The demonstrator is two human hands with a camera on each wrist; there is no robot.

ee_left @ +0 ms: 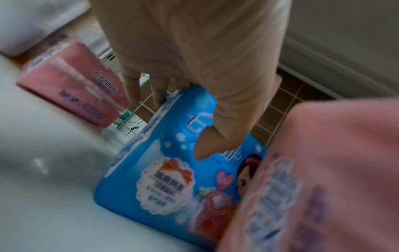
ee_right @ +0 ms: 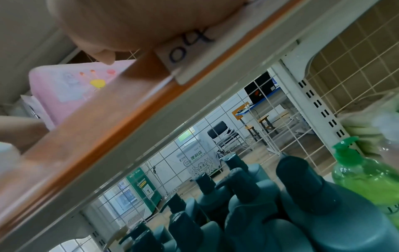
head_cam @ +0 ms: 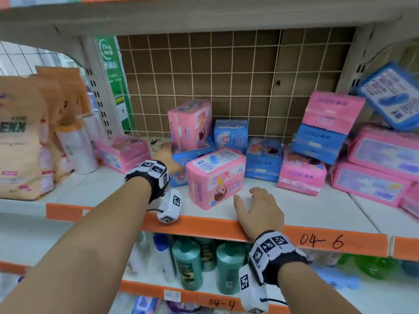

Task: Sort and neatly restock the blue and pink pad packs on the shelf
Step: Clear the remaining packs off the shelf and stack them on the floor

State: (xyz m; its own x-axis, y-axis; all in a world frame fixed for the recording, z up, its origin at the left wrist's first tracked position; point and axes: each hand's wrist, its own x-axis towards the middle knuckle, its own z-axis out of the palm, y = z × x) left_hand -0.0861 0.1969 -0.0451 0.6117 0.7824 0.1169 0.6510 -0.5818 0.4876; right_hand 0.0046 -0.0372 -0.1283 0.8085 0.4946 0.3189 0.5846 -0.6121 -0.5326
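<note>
The left hand (ee_left: 194, 68) grips a blue pad pack (ee_left: 164, 170) on the shelf (head_cam: 294, 214) — thumb on its face, fingers (ee_left: 131, 88) apparently behind — likely pulling it from the pinks. The right hand (head_cam: 260, 211) rests spread, empty.

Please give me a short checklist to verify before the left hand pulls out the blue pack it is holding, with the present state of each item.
1. Left hand grips the blue plastic pad pack, thumb on its front: ok.
2. Nothing resting on that pack: not ok; an upright pink pad pack sits on it.
3. Path forward free: not ok; the tilted pink pad pack at the front leans beside it.
4. Right hand free to steady the packs: ok; open at the orange shelf edge.
5. Grip firmness: cannot tell.
</note>
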